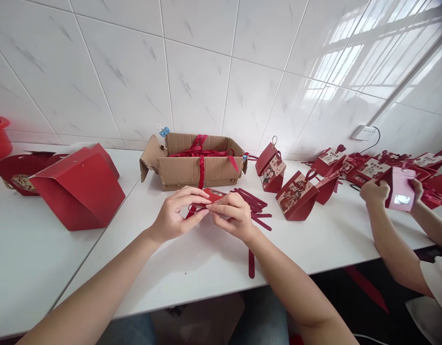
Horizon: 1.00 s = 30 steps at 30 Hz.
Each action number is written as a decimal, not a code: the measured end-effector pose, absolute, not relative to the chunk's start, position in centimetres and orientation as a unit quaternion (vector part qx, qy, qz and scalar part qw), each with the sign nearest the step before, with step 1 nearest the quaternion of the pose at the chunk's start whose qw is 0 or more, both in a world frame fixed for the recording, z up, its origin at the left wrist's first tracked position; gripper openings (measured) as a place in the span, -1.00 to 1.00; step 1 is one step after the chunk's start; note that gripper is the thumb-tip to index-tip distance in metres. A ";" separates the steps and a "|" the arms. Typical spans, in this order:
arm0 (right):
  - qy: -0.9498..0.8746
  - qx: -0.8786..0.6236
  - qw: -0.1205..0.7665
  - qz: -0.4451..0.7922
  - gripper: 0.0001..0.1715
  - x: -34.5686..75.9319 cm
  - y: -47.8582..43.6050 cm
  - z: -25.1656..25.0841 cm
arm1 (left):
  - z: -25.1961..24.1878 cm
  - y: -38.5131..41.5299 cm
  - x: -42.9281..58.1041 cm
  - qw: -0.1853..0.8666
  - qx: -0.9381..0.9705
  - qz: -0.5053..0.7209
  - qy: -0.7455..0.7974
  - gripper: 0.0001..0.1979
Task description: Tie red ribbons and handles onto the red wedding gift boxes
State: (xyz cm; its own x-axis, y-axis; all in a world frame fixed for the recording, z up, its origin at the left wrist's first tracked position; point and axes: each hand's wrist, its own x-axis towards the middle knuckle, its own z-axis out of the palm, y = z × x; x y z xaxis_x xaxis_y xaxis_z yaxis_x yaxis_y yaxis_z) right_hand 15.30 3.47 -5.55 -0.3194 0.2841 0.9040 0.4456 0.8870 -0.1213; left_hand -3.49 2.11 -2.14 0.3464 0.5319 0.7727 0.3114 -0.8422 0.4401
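Just before the cardboard box (pixel 180 173), pinching a red piece (pixel 213 194) midway between closed fingertips of left hand (pixel 176 214) and right hand (pixel 235 216).

Beyond the hands (pixel 174 215) a cardboard box (pixel 181 171) blocks; tabletop (pixel 137 206) to its left lies open.

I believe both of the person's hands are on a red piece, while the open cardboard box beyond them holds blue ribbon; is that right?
Not quite: the ribbon in the open cardboard box is red, not blue, as the head view shows. The left hand and right hand are indeed on a red piece.
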 end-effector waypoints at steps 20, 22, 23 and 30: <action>-0.780 -0.198 0.593 -0.034 -0.88 15.3 3.0 -4.8 | -2.4 2.4 -3.6 0.070 0.827 0.512 0.221 -0.89; -0.783 -0.199 0.589 -0.033 -0.88 15.3 3.1 -4.8 | -2.4 2.4 -3.5 0.058 0.827 0.516 0.216 -0.89; -0.784 -0.198 0.588 -0.032 -0.87 15.3 3.1 -4.8 | -2.3 2.4 -3.5 0.053 0.826 0.518 0.215 -0.89; -0.787 -0.178 0.591 -0.023 -0.84 15.1 3.2 -5.0 | -2.3 2.3 -3.6 0.049 0.826 0.517 0.220 -0.89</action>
